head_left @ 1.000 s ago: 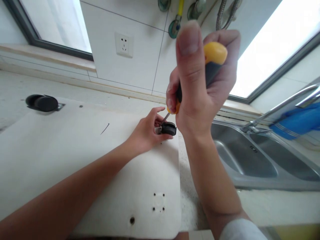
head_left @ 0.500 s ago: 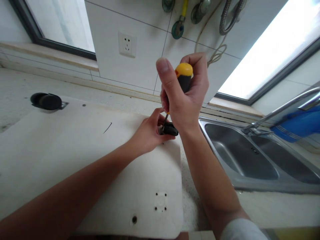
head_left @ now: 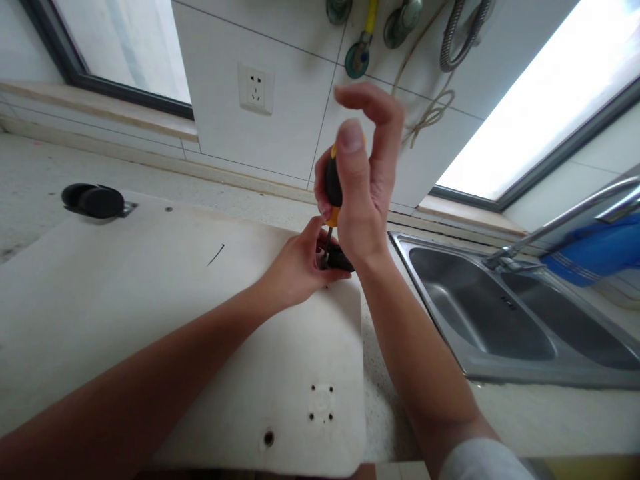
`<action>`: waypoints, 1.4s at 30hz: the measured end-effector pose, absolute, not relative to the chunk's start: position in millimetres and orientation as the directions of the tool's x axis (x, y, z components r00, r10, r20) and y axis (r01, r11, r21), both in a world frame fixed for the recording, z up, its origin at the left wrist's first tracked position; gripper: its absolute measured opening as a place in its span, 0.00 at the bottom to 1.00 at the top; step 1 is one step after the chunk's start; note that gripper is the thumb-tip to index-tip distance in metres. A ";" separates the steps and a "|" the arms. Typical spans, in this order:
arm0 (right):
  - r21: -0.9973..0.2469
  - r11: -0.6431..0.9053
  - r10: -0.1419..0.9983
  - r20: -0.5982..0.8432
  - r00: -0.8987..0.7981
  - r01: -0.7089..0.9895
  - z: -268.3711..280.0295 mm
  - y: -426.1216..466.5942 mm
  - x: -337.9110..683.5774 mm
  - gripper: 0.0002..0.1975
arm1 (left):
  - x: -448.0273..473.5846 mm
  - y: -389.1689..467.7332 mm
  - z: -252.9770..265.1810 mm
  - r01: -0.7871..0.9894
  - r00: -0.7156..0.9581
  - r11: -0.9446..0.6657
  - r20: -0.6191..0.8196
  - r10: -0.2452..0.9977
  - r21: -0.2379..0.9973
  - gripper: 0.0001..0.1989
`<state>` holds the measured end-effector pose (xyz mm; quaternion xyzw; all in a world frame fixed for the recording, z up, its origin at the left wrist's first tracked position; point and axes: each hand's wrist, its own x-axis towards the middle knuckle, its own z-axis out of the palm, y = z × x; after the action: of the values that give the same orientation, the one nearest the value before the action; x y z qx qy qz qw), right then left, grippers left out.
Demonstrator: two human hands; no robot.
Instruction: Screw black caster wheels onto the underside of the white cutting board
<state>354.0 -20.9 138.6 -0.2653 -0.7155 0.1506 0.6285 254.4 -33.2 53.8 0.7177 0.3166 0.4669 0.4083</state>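
Note:
My right hand (head_left: 365, 200) grips a yellow-and-black screwdriver (head_left: 333, 183), its index finger lifted off the handle and curled above it. The thin metal shaft points down at a black caster (head_left: 341, 259); where the tip meets it is hard to make out. Around that caster my left hand (head_left: 295, 267) is closed, pressing it onto the far right corner of a white board (head_left: 280, 360). My right hand hides part of the caster. Another black caster (head_left: 100, 201) sits at the board's far left corner.
The board lies on a pale countertop (head_left: 380, 373), with four-hole marks near its front right corner. To the right is a double steel sink (head_left: 470, 300) with a faucet (head_left: 560, 223) and a blue cloth-like item (head_left: 595, 247). A wall socket (head_left: 256, 89) and pipes are behind.
My right hand has turned and shifted slightly left, with its index finger now raised off the screwdriver handle. The screwdriver stands more upright. My left hand stays on the caster.

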 end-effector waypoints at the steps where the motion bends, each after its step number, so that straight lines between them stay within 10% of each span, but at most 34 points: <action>1: -0.549 0.825 0.562 0.821 -0.097 0.133 139.5 -20.7 355.4 0.12 | 254.7 -33.0 53.8 0.074 0.363 -0.467 0.412 0.836 0.881 0.33; 9: -0.440 0.879 0.468 0.871 -0.152 0.184 154.6 -32.5 371.0 0.01 | 255.1 -32.5 52.7 0.067 0.377 -0.453 0.398 0.836 0.889 0.31; 14: -0.430 0.894 0.445 0.831 -0.334 0.123 163.9 -38.7 382.7 0.15 | 254.1 -32.1 50.8 0.080 0.387 -0.442 0.381 0.840 0.893 0.29; 21: -0.238 0.797 0.432 0.867 -0.248 0.555 171.7 -61.5 386.0 0.08 | 254.9 -30.3 49.1 0.141 0.366 -0.462 0.388 0.846 0.875 0.35; 42: -0.155 0.827 0.401 0.837 -0.373 0.540 178.2 -64.0 394.1 0.15 | 255.4 -28.1 44.9 0.108 0.382 -0.484 0.413 0.827 0.869 0.33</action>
<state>394.1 -64.0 178.2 -0.2850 -0.8255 -0.0722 0.4818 255.4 -28.1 44.9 0.7315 0.3193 0.4548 0.3952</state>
